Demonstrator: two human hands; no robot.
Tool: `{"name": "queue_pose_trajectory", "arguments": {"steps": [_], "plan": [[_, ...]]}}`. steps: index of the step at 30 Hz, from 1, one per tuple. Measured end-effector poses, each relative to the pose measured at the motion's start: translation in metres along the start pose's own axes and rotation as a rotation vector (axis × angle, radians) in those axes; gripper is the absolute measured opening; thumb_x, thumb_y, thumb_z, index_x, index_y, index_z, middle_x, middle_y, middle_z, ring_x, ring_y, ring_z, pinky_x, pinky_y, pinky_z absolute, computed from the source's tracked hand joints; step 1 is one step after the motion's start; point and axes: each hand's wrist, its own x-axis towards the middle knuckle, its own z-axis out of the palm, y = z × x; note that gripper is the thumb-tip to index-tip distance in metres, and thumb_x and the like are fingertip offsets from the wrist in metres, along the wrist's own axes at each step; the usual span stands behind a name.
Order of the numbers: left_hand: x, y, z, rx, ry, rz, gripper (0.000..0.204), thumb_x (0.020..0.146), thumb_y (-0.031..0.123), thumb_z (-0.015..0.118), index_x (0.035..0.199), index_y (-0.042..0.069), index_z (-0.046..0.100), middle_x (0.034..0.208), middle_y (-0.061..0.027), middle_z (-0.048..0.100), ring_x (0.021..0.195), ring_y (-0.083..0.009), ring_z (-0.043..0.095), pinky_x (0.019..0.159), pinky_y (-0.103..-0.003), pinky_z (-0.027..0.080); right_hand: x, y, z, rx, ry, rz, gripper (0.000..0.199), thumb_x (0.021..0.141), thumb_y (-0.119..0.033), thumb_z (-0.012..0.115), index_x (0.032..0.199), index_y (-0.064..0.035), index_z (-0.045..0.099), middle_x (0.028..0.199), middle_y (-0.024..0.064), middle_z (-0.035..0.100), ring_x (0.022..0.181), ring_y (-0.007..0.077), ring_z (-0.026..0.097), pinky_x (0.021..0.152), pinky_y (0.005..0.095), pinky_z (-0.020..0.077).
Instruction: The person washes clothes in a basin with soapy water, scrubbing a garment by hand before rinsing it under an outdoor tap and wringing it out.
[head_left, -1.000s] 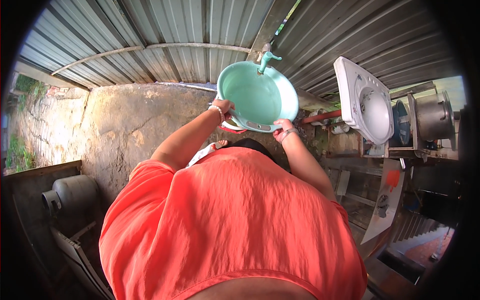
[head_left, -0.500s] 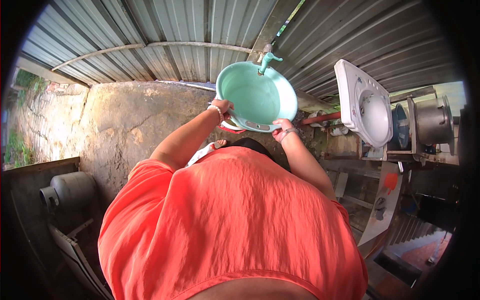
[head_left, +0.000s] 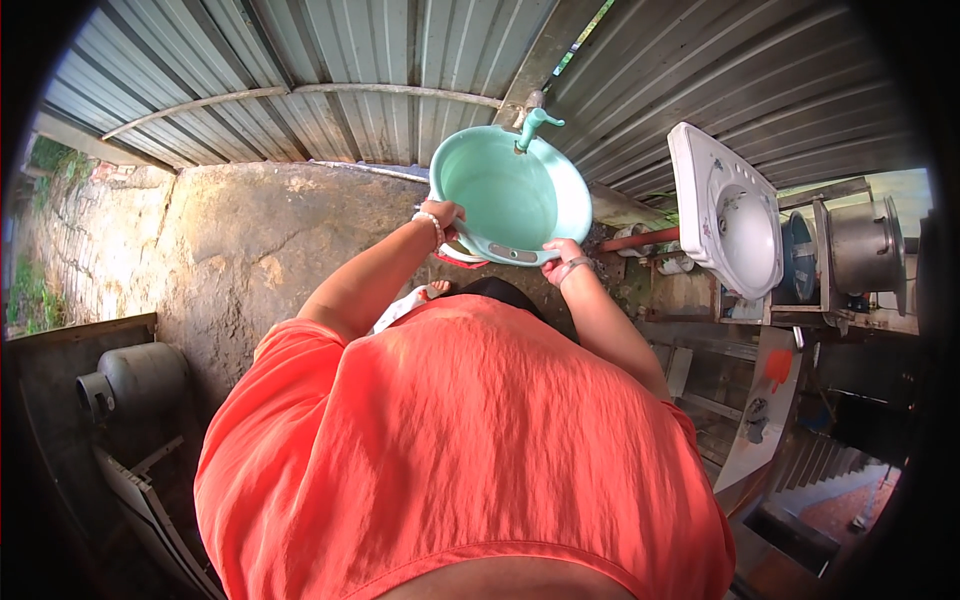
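Observation:
A mint-green plastic basin (head_left: 500,190) hangs in front of me beneath a green tap (head_left: 536,124), whose spout reaches over its far rim. My left hand (head_left: 440,214) grips the basin's near left rim, a beaded bracelet on the wrist. On the near right, my right hand (head_left: 565,256) is closed round the rim beside an oblong handle slot; that wrist wears a bangle. Water seems to lie in the bottom, though I cannot tell how deep. Part of a white and red round container (head_left: 461,254) shows under the basin's near left side.
A white washbasin (head_left: 735,215) stands tilted to the right, with a large metal pot (head_left: 862,245) beyond it. Corrugated metal sheeting (head_left: 390,60) walls the far side. A grey gas cylinder (head_left: 145,378) is at lower left, on the side of the rough concrete floor (head_left: 250,235).
The view has shifted very slightly. Both hands keep the same hold on the basin, which stays under the tap.

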Motion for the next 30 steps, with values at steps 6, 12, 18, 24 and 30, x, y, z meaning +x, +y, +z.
{"name": "queue_pose_trajectory", "arguments": {"steps": [6, 12, 18, 24, 30], "plan": [[0.009, -0.003, -0.001, 0.026, -0.021, 0.001, 0.015, 0.059, 0.005, 0.058, 0.065, -0.005, 0.049, 0.050, -0.0131, 0.048, 0.030, -0.0204, 0.044, 0.027, -0.029, 0.036, 0.009, 0.001, -0.003, 0.030, 0.006, -0.018, 0.016, 0.060, -0.003, 0.054, 0.067, -0.0093, 0.041, 0.061, 0.0022, 0.042, 0.044, 0.0125, 0.036, 0.038, 0.0208, 0.0274], [0.009, -0.003, -0.001, 0.046, -0.031, -0.004, 0.016, 0.060, 0.006, 0.057, 0.066, -0.006, 0.049, 0.049, -0.0136, 0.048, 0.030, -0.0204, 0.044, 0.027, -0.029, 0.036, 0.006, 0.002, -0.001, 0.046, 0.045, -0.015, 0.015, 0.061, -0.002, 0.054, 0.067, -0.0091, 0.042, 0.061, 0.0022, 0.043, 0.044, 0.0123, 0.035, 0.037, 0.0211, 0.0269], [-0.001, 0.003, -0.002, 0.027, -0.016, -0.009, 0.016, 0.061, 0.005, 0.057, 0.069, -0.007, 0.049, 0.052, -0.0137, 0.049, 0.030, -0.0202, 0.044, 0.028, -0.029, 0.037, -0.002, 0.003, 0.003, 0.033, 0.047, -0.007, 0.015, 0.061, -0.002, 0.054, 0.067, -0.0088, 0.042, 0.061, 0.0025, 0.042, 0.044, 0.0123, 0.034, 0.038, 0.0214, 0.0271], [-0.001, 0.003, -0.002, 0.030, 0.000, 0.013, 0.014, 0.064, 0.007, 0.057, 0.060, -0.005, 0.051, 0.046, -0.0156, 0.049, 0.030, -0.0202, 0.043, 0.028, -0.028, 0.033, 0.000, 0.003, 0.004, 0.032, 0.038, -0.005, 0.015, 0.062, -0.002, 0.054, 0.067, -0.0088, 0.042, 0.062, 0.0026, 0.042, 0.045, 0.0126, 0.034, 0.038, 0.0213, 0.0273], [0.003, 0.002, -0.004, 0.025, -0.022, -0.005, 0.014, 0.063, 0.006, 0.057, 0.063, -0.006, 0.050, 0.049, -0.0144, 0.049, 0.030, -0.0202, 0.044, 0.028, -0.028, 0.036, 0.004, 0.004, 0.004, 0.045, 0.047, -0.012, 0.014, 0.062, -0.003, 0.054, 0.067, -0.0090, 0.042, 0.062, 0.0018, 0.043, 0.045, 0.0125, 0.035, 0.038, 0.0210, 0.0276]]}}
